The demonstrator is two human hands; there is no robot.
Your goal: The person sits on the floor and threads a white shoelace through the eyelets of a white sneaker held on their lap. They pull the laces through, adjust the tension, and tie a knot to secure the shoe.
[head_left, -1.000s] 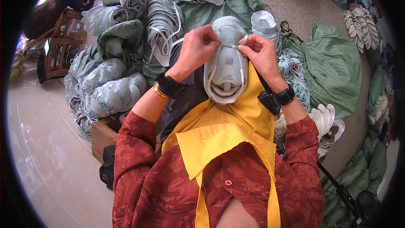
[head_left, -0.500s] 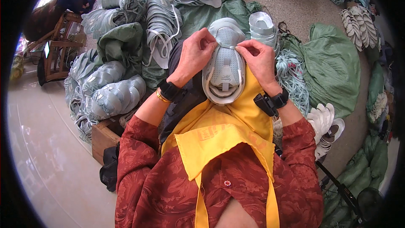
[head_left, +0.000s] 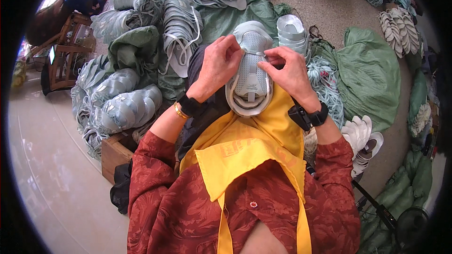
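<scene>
Your left hand (head_left: 219, 63) has its thumb and fingertips drawn together in a pinch on the thin lace (head_left: 254, 53) at the left edge of the pale grey-blue shoe upper (head_left: 253, 77). Your right hand (head_left: 289, 68) is at the opposite edge of the shoe upper, forefinger near the lace and thumb a little lower, a narrow gap between them; you can't tell from this view whether it grips the lace. The shoe upper rests over your lap, its toe pointing away from you and its heel opening near your yellow apron (head_left: 235, 153).

Just left of the shoe upper you have a nested stack of uppers (head_left: 181, 23) with loose white laces, and further left and nearer you, more bundled uppers (head_left: 129, 106) and a wooden box (head_left: 113, 160). Beyond its toe lies green sheeting (head_left: 223, 21). To its right are a tangle of pale blue laces (head_left: 325, 84), then a green sack (head_left: 369, 77); nearer you on that side sit white uppers (head_left: 360, 136). Far left of it stands a wooden chair (head_left: 68, 61).
</scene>
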